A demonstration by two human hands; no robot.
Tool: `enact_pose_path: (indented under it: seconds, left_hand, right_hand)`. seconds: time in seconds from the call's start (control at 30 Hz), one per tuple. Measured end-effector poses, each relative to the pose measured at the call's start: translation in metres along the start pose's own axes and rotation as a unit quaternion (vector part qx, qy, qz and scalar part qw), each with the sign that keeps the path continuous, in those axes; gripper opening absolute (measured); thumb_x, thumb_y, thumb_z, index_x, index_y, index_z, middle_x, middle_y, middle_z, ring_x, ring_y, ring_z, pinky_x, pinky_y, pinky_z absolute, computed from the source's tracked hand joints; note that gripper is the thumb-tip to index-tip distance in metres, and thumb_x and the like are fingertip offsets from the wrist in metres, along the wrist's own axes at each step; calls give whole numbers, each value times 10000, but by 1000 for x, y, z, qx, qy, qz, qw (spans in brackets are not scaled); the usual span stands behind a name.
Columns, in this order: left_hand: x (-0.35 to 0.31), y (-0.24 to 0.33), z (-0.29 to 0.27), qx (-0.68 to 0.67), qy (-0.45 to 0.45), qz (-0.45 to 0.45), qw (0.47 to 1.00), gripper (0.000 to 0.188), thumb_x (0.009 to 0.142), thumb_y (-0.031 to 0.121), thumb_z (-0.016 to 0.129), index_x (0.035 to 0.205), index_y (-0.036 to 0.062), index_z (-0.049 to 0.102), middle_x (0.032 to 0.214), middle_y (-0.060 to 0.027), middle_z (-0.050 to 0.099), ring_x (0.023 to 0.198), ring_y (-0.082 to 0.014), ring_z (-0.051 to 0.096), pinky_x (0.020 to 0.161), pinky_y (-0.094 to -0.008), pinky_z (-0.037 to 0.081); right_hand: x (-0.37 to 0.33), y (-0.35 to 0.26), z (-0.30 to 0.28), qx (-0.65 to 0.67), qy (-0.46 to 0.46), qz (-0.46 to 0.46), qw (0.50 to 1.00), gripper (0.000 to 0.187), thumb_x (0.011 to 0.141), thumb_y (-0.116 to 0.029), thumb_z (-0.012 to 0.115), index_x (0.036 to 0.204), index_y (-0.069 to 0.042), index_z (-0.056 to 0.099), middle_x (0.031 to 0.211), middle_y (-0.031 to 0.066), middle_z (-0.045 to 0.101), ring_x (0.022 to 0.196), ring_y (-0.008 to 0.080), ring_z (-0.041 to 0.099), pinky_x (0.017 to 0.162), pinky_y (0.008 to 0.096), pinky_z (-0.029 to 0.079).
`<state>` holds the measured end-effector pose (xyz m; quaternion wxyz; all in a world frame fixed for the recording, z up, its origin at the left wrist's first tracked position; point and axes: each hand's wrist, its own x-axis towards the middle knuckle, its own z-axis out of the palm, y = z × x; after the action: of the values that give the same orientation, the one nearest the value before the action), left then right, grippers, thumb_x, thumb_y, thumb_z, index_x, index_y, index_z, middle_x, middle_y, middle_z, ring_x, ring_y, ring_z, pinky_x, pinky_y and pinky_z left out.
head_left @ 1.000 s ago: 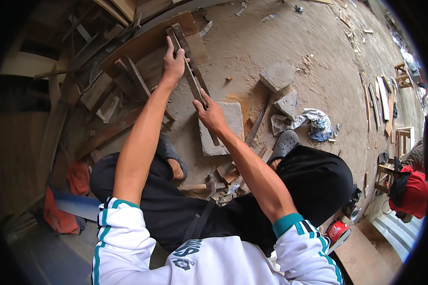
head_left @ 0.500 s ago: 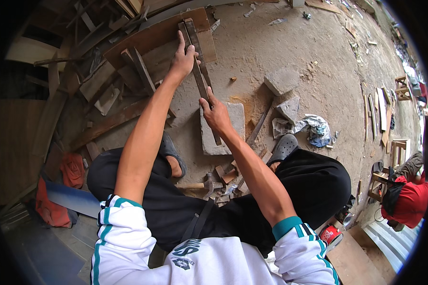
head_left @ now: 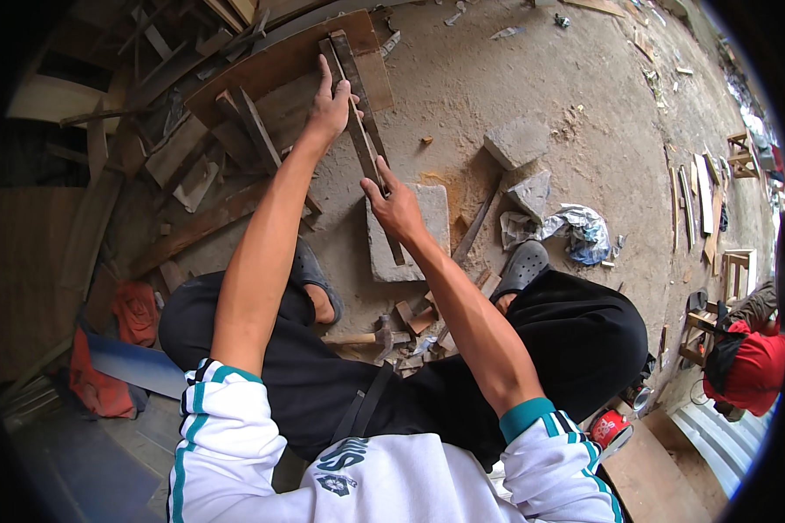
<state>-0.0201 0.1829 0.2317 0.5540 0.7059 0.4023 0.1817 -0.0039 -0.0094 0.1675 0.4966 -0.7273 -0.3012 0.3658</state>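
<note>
Two long, narrow wooden strips lie side by side, slanting from the far left down to a pale concrete block (head_left: 429, 235). My left hand (head_left: 329, 112) grips the left wooden strip (head_left: 358, 139) partway along, its index finger stretched out along the wood. Close to the block, my right hand (head_left: 396, 209) is closed around the strips with thumb and index finger pointing forward; its other fingers are hidden. The right wooden strip (head_left: 351, 68) runs tight against the first. The near end of the wood rests on the block.
A hammer (head_left: 384, 336) and wood offcuts (head_left: 423, 320) lie between my feet. Broken concrete pieces (head_left: 516, 142) and crumpled plastic (head_left: 584, 234) sit to the right. Scrap boards (head_left: 257, 126) crowd the left. At far right is a person in a red cap (head_left: 750, 370).
Both hands and the strips have shifted very slightly to the left and away from me. The grip looks the same.
</note>
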Motion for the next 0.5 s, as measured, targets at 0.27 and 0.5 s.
enact_pose_path:
  seconds: [0.27,0.5]
  left_hand:
    - [1,-5,-1,4,-14,4,1000,757,1039,316,413,1524,281,-166,887,-96,647,724,-184,657,705,-349,562]
    - [9,-19,-6,135,32,52,989,744,1019,356,402,1537,260,-122,824,-115,705,674,-188,665,683,-350,544]
  right_hand:
    - [1,1,-1,7,7,-3,1000,578,933,-352,626,1429,-110,454,1232,263,601,1171,390,582,978,391,453]
    - [1,6,4,-15,14,-40,999,583,936,-343,619,1440,-114,434,1237,268,594,1171,409,571,969,407,460]
